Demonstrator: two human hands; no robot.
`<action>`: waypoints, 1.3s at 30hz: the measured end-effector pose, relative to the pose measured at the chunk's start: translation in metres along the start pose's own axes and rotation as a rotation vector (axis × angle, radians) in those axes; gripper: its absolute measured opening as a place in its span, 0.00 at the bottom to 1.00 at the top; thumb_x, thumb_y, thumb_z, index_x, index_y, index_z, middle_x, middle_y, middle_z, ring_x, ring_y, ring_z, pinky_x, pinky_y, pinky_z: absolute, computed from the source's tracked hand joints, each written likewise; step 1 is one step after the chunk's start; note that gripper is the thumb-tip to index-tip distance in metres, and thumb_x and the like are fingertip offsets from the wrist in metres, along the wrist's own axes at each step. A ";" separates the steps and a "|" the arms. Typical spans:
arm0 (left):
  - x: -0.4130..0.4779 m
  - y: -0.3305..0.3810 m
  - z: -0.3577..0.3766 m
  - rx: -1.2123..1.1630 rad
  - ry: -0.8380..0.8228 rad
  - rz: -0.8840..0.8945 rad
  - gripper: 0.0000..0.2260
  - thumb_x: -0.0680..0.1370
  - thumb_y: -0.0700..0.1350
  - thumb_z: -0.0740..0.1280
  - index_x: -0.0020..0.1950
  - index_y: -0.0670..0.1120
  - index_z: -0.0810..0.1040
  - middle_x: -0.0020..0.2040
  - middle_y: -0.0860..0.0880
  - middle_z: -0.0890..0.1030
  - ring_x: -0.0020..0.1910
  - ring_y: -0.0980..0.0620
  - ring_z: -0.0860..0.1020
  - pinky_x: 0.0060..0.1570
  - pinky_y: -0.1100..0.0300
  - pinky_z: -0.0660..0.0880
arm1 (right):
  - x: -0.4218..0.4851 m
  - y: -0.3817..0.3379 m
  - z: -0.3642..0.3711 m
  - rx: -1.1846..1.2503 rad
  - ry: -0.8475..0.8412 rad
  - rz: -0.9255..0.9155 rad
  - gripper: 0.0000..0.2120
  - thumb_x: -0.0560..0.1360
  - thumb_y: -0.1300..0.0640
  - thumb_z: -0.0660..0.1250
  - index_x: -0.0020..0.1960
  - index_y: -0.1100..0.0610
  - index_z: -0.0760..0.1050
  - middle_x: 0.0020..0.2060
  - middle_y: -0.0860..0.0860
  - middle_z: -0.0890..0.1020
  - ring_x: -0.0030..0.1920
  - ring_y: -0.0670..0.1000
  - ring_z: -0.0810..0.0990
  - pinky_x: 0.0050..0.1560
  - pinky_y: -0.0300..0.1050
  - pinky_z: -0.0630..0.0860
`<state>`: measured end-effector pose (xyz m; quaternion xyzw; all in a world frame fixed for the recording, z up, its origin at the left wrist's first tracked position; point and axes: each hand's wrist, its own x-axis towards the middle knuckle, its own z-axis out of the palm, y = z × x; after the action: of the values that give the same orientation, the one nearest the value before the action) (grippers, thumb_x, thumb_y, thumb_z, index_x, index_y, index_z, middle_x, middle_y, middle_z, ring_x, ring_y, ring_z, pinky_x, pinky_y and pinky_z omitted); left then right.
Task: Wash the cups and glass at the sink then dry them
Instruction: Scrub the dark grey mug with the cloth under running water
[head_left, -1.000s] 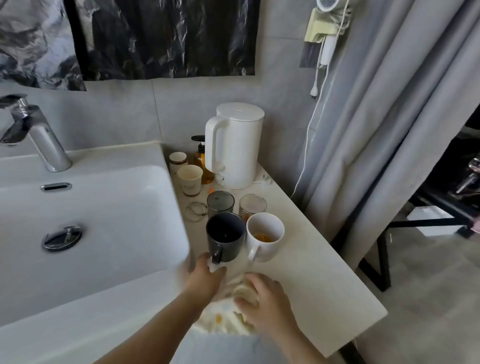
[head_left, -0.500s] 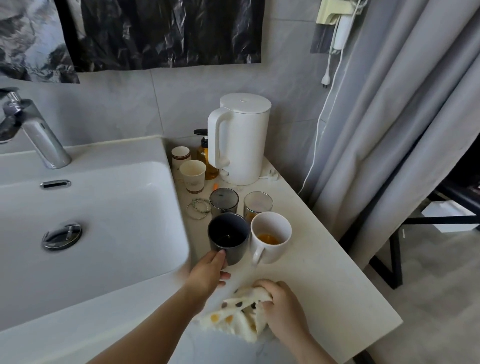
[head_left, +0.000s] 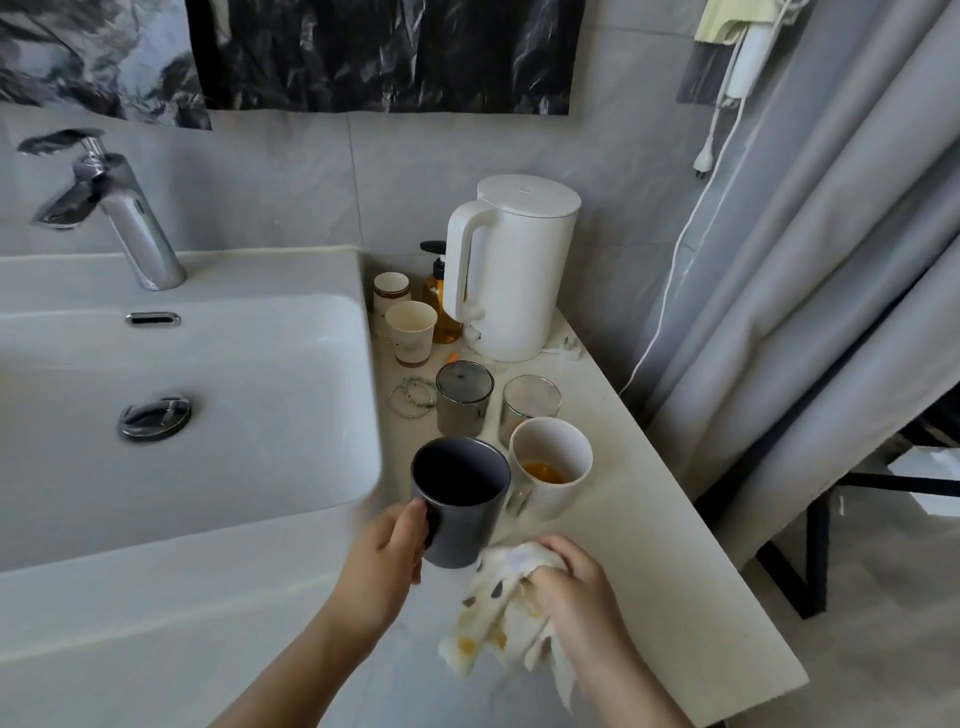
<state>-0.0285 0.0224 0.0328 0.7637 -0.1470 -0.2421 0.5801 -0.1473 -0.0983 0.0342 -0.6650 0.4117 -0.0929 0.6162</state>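
Four vessels seem unwashed, so nearly all the work remains. Now the left hand (head_left: 384, 556) grips the dark grey mug (head_left: 462, 519) by its handle, just beside the sink (head_left: 311, 415). On the desk (head_left: 649, 545) stand the white mug (head_left: 551, 503) with orange dregs, the smoked glass (head_left: 464, 402) and the clear glass (head_left: 530, 410). Meanwhile the right hand (head_left: 576, 587) clutches a spotted cloth (head_left: 496, 616).

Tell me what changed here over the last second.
The left hand left the spotted cloth, reached forward and now grips the dark grey mug by its handle. The right hand bunched the cloth up and holds it. The white mug, both glasses and the kettle stayed put.
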 end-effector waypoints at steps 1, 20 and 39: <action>-0.004 0.006 -0.004 -0.013 0.004 0.017 0.19 0.83 0.45 0.54 0.32 0.44 0.64 0.25 0.53 0.66 0.30 0.51 0.66 0.34 0.58 0.64 | -0.003 -0.007 -0.001 0.036 -0.012 -0.032 0.10 0.61 0.57 0.59 0.36 0.54 0.78 0.28 0.47 0.80 0.31 0.46 0.76 0.34 0.38 0.71; 0.026 0.064 -0.217 -0.174 0.190 0.141 0.22 0.84 0.48 0.51 0.30 0.45 0.62 0.23 0.52 0.67 0.30 0.47 0.72 0.36 0.57 0.69 | 0.017 -0.158 0.183 0.185 -0.160 -0.316 0.28 0.75 0.73 0.52 0.42 0.45 0.81 0.47 0.49 0.83 0.47 0.51 0.82 0.48 0.45 0.81; 0.150 0.026 -0.348 -0.167 0.238 0.017 0.22 0.83 0.45 0.57 0.29 0.47 0.56 0.21 0.56 0.59 0.24 0.54 0.58 0.25 0.63 0.57 | 0.097 -0.249 0.340 0.217 0.088 -0.268 0.18 0.77 0.48 0.63 0.35 0.59 0.68 0.24 0.47 0.66 0.21 0.48 0.68 0.30 0.42 0.66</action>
<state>0.2874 0.2227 0.1006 0.7348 -0.0627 -0.1564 0.6570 0.2375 0.0660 0.1437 -0.6390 0.3333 -0.2470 0.6478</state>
